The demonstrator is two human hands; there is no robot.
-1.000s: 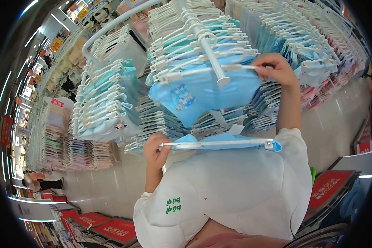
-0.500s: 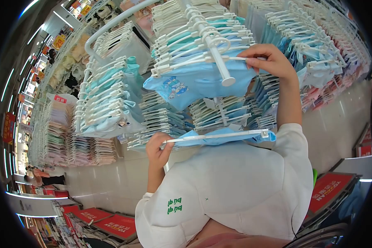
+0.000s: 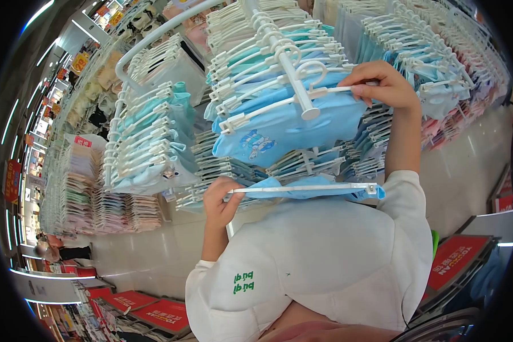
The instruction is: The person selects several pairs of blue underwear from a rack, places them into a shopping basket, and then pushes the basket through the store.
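Note:
My right hand [image 3: 382, 85] pinches the end of a white hanger [image 3: 279, 105] that carries a light blue printed garment [image 3: 285, 134]. Its hook sits at the tip of a white display rod [image 3: 293, 74], in front of several other hung garments. My left hand [image 3: 222, 199] grips one end of a second white hanger [image 3: 308, 187]. That hanger lies level in front of my chest with a folded blue garment [image 3: 319, 194] on it. Both sleeves are white.
Rows of rods with pastel garments [image 3: 148, 137] fill the wall left and right. A pale floor [image 3: 461, 171] lies below. Red signs [image 3: 456, 259] stand at the lower right and lower left. Another person [image 3: 54, 248] is far off at the left.
My right hand has tilted and shifted the printed garment's hanger at the rod's tip. The garment swung left, then settled lower. My left hand stays nearly still with its hanger.

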